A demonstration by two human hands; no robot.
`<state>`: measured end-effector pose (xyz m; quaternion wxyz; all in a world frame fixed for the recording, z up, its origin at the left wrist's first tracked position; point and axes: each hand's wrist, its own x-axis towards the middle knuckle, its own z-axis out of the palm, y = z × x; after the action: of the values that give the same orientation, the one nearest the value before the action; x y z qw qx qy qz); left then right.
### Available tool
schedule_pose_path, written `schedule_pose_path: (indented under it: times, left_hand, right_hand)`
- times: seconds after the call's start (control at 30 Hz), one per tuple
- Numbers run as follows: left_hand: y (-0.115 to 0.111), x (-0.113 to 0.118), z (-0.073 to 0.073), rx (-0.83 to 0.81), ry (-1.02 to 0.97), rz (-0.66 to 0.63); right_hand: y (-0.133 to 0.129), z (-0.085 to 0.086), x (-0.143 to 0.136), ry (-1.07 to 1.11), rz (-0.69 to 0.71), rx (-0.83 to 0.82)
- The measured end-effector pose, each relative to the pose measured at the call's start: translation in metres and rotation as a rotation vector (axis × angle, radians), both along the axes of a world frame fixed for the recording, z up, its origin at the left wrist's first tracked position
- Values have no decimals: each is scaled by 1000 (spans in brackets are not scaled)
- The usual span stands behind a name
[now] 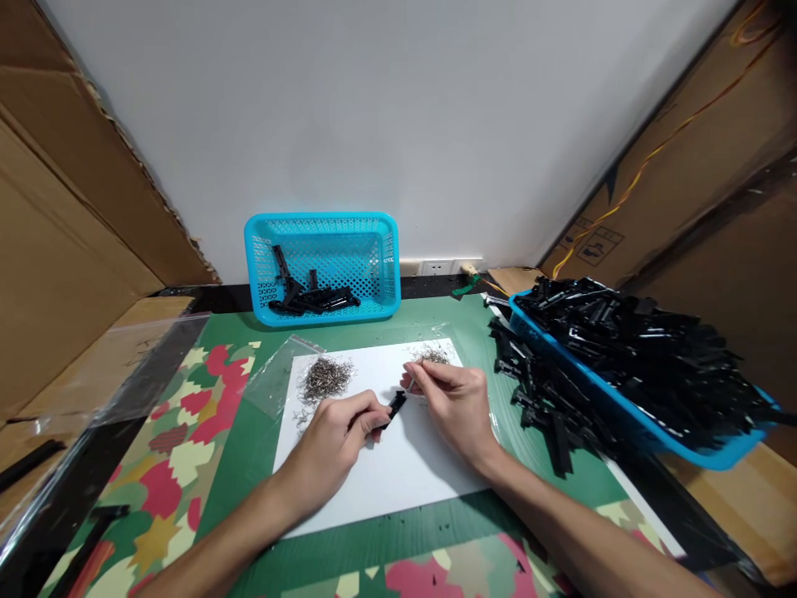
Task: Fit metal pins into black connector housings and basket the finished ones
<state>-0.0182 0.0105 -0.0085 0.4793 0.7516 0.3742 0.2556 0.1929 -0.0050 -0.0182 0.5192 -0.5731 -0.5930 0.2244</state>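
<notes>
My left hand (350, 422) is closed around a small black plastic part (397, 404), whose far end sticks out toward my right hand. In a pinch between thumb and fingers, my right hand (449, 399) has a thin, light-coloured piece (411, 384), too small to name. Both hands are over a white sheet (374, 490). Beyond my left hand lies a pile of small metal pieces (325, 378). A second, lighter pile of small metal pieces (434, 355) is just behind my right hand's fingers.
A blue basket (324, 318) with several black parts stands by the wall. At the right, another blue basket (623, 403) is heaped with black parts, and more loose black parts (529, 399) lie beside it. A clear plastic bag (274, 378) touches the sheet's left side. Cardboard panels flank the table.
</notes>
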Motion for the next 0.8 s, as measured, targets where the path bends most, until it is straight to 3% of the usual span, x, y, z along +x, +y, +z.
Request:
schedule_pose_path:
  times: [0.17, 0.33, 0.43, 0.63, 0.8]
  left_hand:
    - [2, 0, -4, -13, -26, 29]
    - [5, -1, -3, -57, -118, 78]
    - [6, -3, -4, -130, -216, 98]
    - [4, -7, -11, -204, -365, 96]
    - [0, -6, -11, -229, -356, 8]
  right_hand:
    - [0, 6, 0, 9, -16, 17]
    - [-1, 24, 12, -127, -40, 187]
    - [-1, 31, 18, -312, 84, 268]
    - [-5, 36, 14, -727, 415, 280]
    - [-24, 32, 8, -855, 380, 310]
